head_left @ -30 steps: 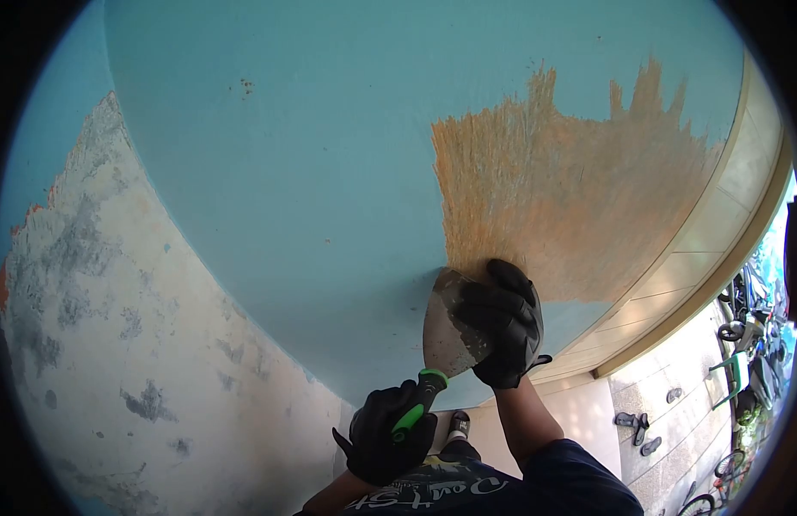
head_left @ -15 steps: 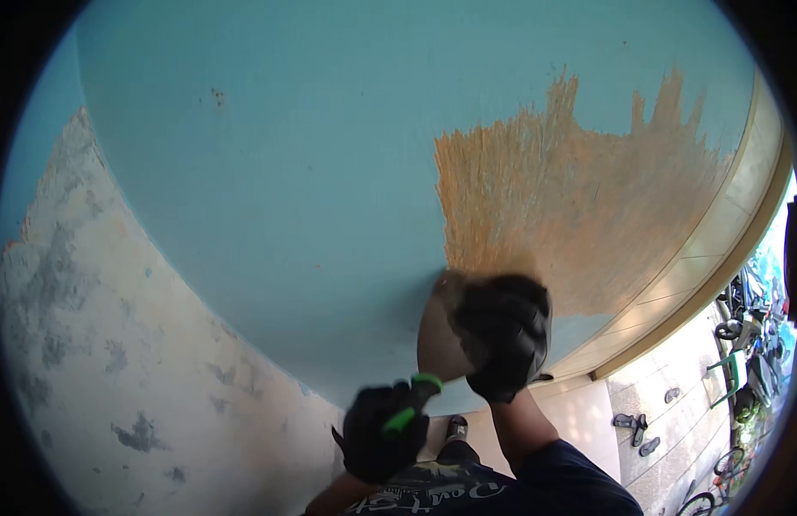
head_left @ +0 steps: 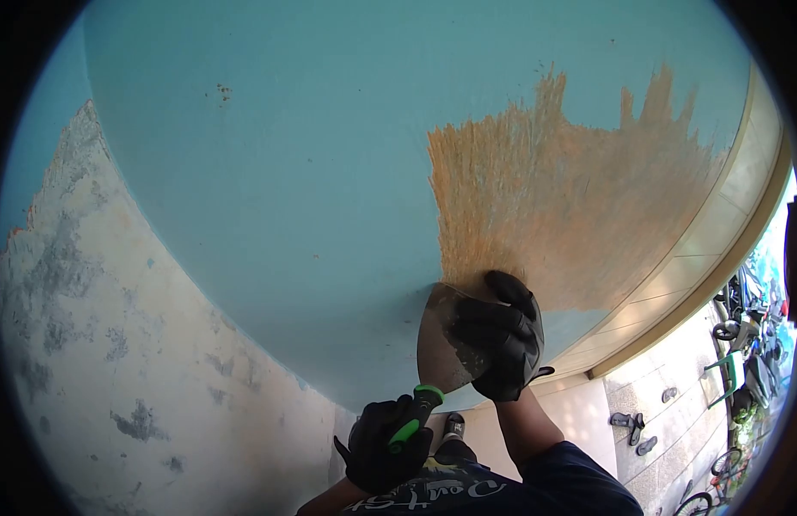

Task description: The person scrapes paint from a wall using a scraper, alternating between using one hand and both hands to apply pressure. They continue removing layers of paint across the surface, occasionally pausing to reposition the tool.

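Left hand [head_left: 386, 445] in a black glove grips the green-handled wide metal scraper [head_left: 440, 340] while the gloved right hand [head_left: 500, 335] spreads flat on its blade, pressing it against the turquoise painted wall [head_left: 287, 172] beside the scraped orange patch [head_left: 562, 198].

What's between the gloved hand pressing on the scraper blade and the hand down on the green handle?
In the head view, only the scraper itself: bare lower blade and handle neck span the gap between the right hand and left hand.

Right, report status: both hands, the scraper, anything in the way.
Left hand gripping scraper by its green handle. Right hand pressing blade flat on teal wall, at edge of scraped orange patch. Nothing in the way.
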